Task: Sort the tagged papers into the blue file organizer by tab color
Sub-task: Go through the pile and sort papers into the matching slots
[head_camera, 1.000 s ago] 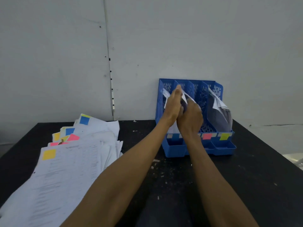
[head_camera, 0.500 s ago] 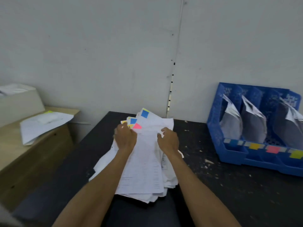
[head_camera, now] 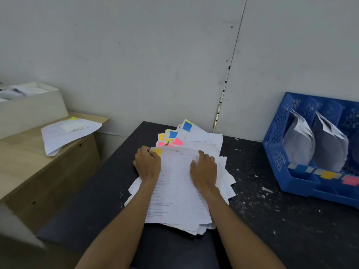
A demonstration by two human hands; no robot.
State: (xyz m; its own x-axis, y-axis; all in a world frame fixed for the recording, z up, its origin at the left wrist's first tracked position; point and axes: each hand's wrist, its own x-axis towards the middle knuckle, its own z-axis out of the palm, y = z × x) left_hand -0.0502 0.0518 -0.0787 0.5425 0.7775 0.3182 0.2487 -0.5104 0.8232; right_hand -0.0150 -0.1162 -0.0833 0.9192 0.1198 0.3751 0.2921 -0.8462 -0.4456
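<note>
A loose stack of tagged papers [head_camera: 176, 193] lies on the black table [head_camera: 272, 220], with blue, yellow and pink tabs fanned out at its far end. The top sheet carries a yellow tab [head_camera: 157, 152]. My left hand [head_camera: 148, 165] curls over the top sheet's left edge beside that tab. My right hand [head_camera: 204, 169] rests flat on the sheet's right side, fingers spread. The blue file organizer [head_camera: 277, 152] stands at the right against the wall, with papers in its slots and blue, yellow and pink labels along its front.
A wooden cabinet [head_camera: 38, 162] stands left of the table, lower than it, with a white sheet [head_camera: 66, 133] and a grey box [head_camera: 29, 109] on top. The white wall rises right behind the table. White flecks dot the tabletop.
Both hands left the organizer and came to the paper stack at the left. Since half a second ago they shifted slightly, the left onto the yellow-tabbed top sheet's edge.
</note>
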